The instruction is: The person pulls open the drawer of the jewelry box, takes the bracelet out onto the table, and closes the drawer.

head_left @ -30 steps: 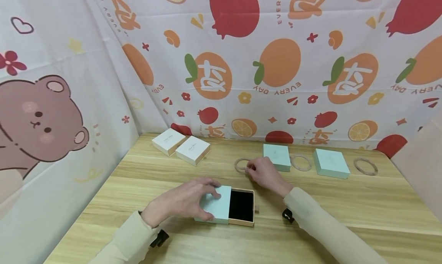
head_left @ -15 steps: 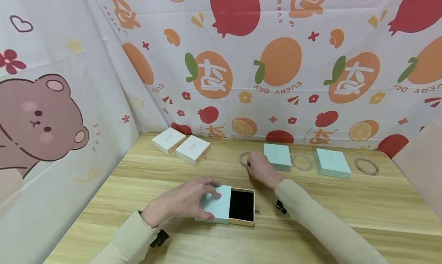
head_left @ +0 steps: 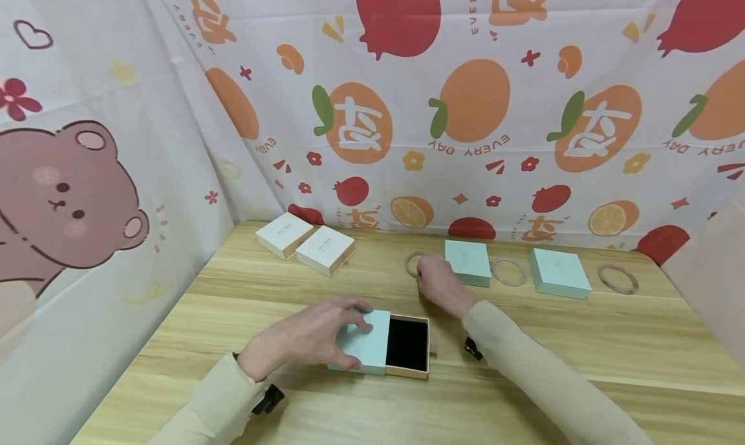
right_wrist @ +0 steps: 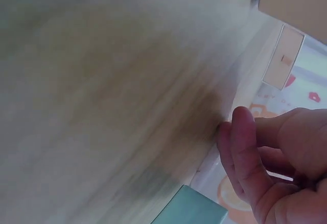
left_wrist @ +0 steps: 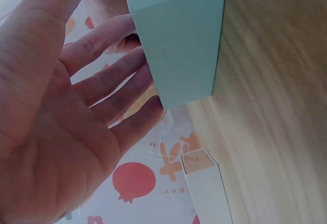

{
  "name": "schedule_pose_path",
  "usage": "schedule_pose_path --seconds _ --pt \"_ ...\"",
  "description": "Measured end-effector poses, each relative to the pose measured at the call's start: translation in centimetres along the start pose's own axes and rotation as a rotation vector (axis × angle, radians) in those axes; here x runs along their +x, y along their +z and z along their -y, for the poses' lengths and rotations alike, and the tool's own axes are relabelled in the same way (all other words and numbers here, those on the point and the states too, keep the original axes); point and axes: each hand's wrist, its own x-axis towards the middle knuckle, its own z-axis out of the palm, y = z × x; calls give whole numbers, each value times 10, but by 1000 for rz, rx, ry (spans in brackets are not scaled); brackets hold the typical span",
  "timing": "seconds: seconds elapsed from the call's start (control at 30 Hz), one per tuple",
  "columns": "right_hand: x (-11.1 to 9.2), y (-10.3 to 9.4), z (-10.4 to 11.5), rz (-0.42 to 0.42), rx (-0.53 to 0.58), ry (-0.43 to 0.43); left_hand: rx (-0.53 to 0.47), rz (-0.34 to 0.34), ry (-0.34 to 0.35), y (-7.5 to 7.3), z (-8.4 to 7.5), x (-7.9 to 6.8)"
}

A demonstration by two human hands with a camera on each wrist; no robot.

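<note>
Wooden table (head_left: pixel 256 290), right grip (head_left: pixel 440 281), ring (head_left: pixel 407 264) jutting leftward

- left arm (head_left: pixel 215 400) comes in from the lower left, the hand turned inward at the wrist
- left hand (head_left: pixel 311 335) is palm down, fingers (left_wrist: pixel 110 81) spread and only slightly bent, thumb apart on the near side
- right arm (head_left: pixel 541 367) slants inward from the lower right, reaching farther forward
- right hand (head_left: pixel 442 284) has bent fingers, fingertips (right_wrist: pixel 243 119) drawn together with the thumb
</note>
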Motion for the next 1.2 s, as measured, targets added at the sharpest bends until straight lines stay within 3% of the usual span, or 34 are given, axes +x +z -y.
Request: schedule_pose_path --seconds 0.23,0.43,0.6,0.77,0.83,1.03,1.2 --pt "-36 -17 2 -31 139 -16 22 -8 40 3 0 1" --pt "-83 -31 -3 91 310 65 18 -18 18 8 1 -3" --pt "-110 -33 -6 200 463 104 15 -27 -3 8 1 -5" --pt "-120 -28 -6 297 740 184 31 -28 -1 7 1 -6" --pt "-121 -26 -5 310 800 215 45 -31 12 7 0 -5" --pt "-120 -24 -4 336 868 275 118 -69 73 7 -1 -5" --pt "-119 -24 -3 336 895 293 137 -76 71 5 -1 -5"
